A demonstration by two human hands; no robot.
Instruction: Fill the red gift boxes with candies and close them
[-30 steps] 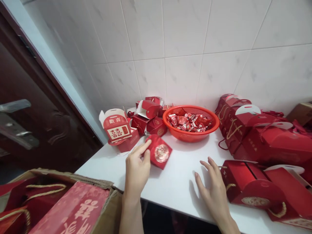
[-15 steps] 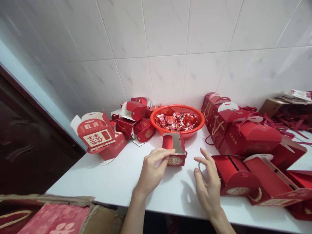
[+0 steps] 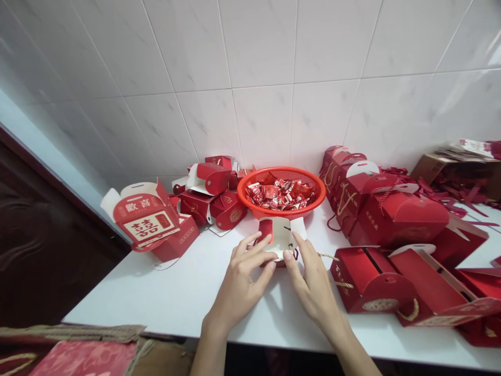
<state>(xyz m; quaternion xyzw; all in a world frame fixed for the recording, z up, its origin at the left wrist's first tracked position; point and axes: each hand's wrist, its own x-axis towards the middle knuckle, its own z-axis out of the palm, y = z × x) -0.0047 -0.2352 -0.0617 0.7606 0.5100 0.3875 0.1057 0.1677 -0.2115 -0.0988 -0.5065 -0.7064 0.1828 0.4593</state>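
A small red cardboard candy box (image 3: 281, 235) stands on the white table with its top open, showing a pale inside. My left hand (image 3: 245, 269) holds its near left side, fingers over the left flap and thumb near the front edge. On the right, my right hand (image 3: 311, 274) pinches the box's near right edge and flap between thumb and fingers. Dark red cord shows by my right fingertips. The hands cover most of the box's front. Just behind it sits an orange-red plastic basket (image 3: 282, 214) of wrapped candies (image 3: 279, 192).
Several folded red boxes (image 3: 213, 193) are heaped behind on the left, beside an open box with gold lettering (image 3: 146, 222). More red boxes with rope handles (image 3: 371, 279) crowd the right side. A brown carton (image 3: 156, 360) is below the table's front left edge (image 3: 129, 328).
My right hand has come left onto the box. A white flap has opened out on the box's right, exposing its pale inside. Rope handles now show beside the boxes on the right.
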